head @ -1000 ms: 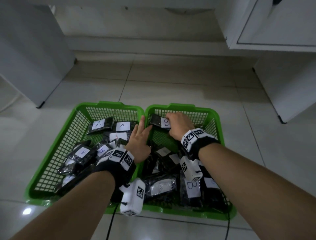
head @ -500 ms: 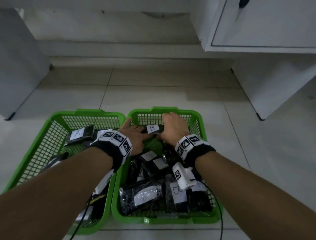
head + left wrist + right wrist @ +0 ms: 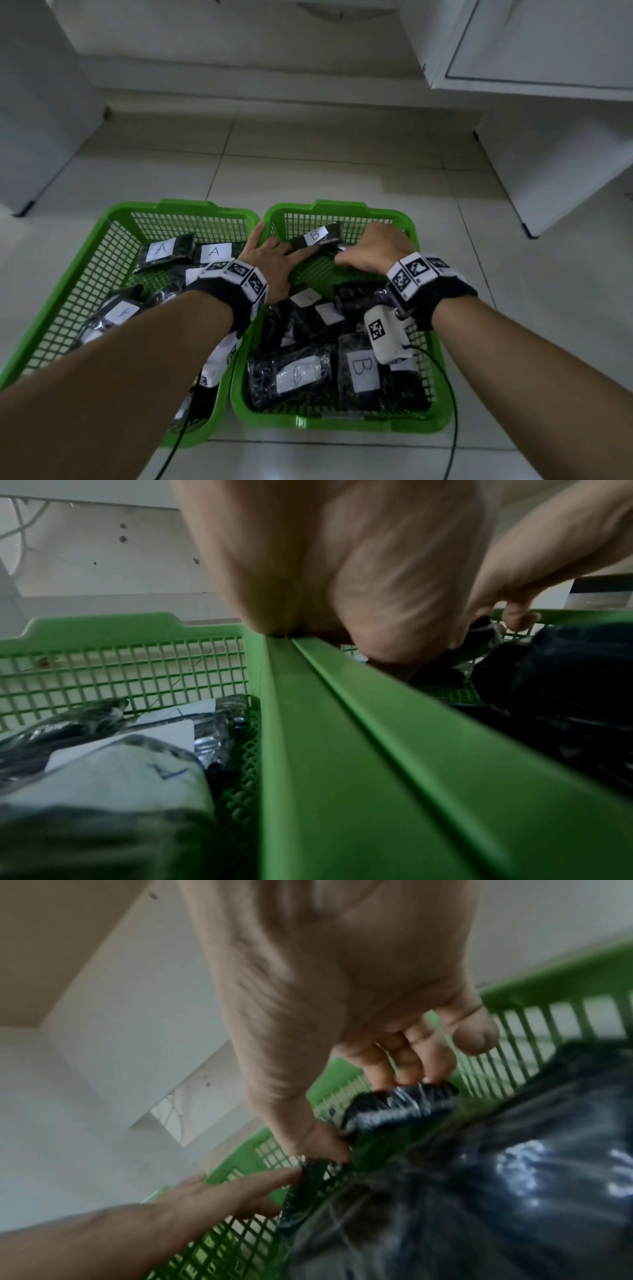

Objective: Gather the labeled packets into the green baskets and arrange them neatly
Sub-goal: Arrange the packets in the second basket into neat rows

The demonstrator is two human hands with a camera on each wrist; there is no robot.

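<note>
Two green baskets stand side by side on the floor. The left basket [image 3: 181,205] holds black packets labelled A [image 3: 161,251]. The right basket [image 3: 339,207] holds packets labelled B [image 3: 363,375]. One B packet [image 3: 317,235] lies by the right basket's far wall. My right hand [image 3: 352,251] grips its right end, thumb and curled fingers pinching the black wrap [image 3: 394,1104]. My left hand [image 3: 287,248] reaches over the two touching rims [image 3: 342,723], its straight fingers [image 3: 240,1185] touching the packet's left end.
White cabinets [image 3: 548,102] stand at the right and a grey unit [image 3: 34,120] at the left, with tiled floor [image 3: 308,164] between them and beyond the baskets. Wrist camera cables [image 3: 452,411] hang over the baskets' near edge.
My left hand has moved from the rims between the baskets into the right basket and now touches the B packet. My right hand has kept hold of that packet.
</note>
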